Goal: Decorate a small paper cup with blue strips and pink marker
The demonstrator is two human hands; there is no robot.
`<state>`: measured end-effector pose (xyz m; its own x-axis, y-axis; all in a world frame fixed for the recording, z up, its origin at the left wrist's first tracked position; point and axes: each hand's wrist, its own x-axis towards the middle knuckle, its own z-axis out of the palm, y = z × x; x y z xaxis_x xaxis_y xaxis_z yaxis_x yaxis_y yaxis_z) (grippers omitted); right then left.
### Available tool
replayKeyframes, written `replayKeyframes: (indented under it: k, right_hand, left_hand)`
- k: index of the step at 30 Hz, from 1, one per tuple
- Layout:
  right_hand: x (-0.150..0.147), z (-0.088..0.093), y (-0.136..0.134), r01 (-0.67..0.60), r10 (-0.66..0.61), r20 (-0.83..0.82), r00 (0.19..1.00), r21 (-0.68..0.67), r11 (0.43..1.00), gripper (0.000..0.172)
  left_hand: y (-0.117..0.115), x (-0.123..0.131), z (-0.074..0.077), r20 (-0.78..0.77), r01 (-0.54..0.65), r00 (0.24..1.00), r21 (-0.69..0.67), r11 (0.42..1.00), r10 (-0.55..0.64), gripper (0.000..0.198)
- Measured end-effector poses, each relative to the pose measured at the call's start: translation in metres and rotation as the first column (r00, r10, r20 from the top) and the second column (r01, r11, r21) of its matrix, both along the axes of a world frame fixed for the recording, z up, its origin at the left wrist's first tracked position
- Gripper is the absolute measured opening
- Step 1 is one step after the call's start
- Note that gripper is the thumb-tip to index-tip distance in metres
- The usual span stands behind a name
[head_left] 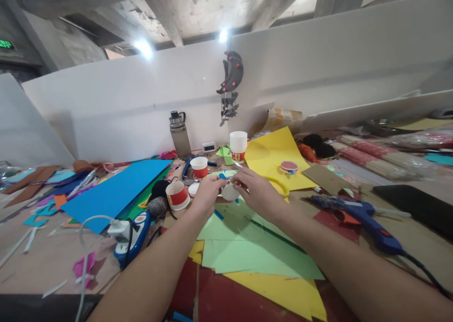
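Note:
A small white disc point(230, 192), which looks like the round base of a paper cup, is between my two hands above the green paper. My left hand point(209, 189) pinches its left side, with a small blue piece point(222, 176) at the fingertips. My right hand point(255, 190) has its fingers closed at the disc's right edge. Yellow-handled scissors point(279, 186) appear tucked in that hand, a metal tip showing above the fingers. Left of my hands are a tipped red-and-white paper cup point(177, 195) and an upright cup point(199, 166).
Green paper sheets point(258, 253) lie beneath my forearms. A glue gun point(368, 220) with a cord lies right; a power strip point(132, 239) is left. Blue card point(120, 190), stacked cups point(238, 145), a bottle point(180, 135) and yellow card point(272, 152) stand or lie farther back.

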<state>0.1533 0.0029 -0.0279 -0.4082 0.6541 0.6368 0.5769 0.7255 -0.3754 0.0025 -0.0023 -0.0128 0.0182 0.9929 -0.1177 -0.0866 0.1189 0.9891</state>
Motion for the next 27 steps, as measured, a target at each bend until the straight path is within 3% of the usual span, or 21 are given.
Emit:
replayKeyframes:
  k: [13,20,24,27]
  right_hand:
    - [-0.001,-0.002,0.001,-0.002,-0.004,-0.083,0.997,-0.079,0.997,0.010]
    - [0.003,-0.005,0.007,0.076,-0.090,-0.138,0.986,-0.101,0.992,0.010]
    - [0.005,0.000,0.007,0.103,-0.141,-0.221,0.965,-0.174,0.979,0.007]
    - [0.007,0.003,0.008,0.063,-0.143,-0.274,0.951,-0.280,0.958,0.014]
  left_hand:
    - [-0.002,0.001,-0.003,-0.024,-0.025,0.999,-0.005,1.000,0.025,0.020]
    - [-0.004,0.000,-0.002,-0.033,0.117,0.993,0.096,0.989,-0.114,0.020]
    - [-0.003,-0.001,-0.002,-0.082,0.200,0.979,0.197,0.960,-0.187,0.029]
    - [-0.001,-0.003,-0.003,-0.112,0.226,0.973,0.240,0.944,-0.204,0.029]
